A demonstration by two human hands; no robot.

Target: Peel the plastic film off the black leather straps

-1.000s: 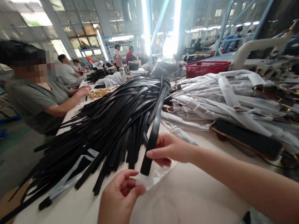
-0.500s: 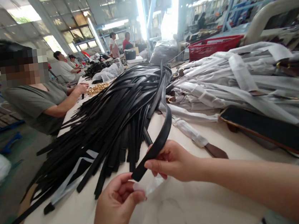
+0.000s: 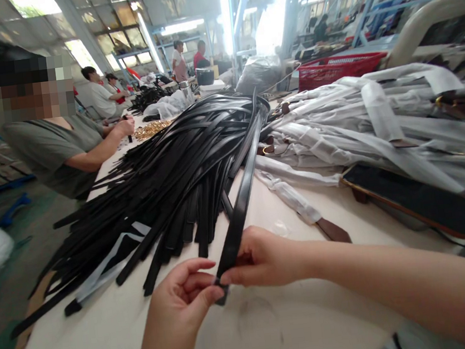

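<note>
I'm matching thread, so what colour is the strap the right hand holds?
The strap is glossy black, seen best in the head view.

Strap heap on table, wrapped straps to its right, basket behind

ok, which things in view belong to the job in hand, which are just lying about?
Job in hand, it seems:
black strap, right hand holding it, left hand at its end
pile of black straps

Likely just lying about:
red basket
black-topped block
white-wrapped straps (link unclear)
</note>
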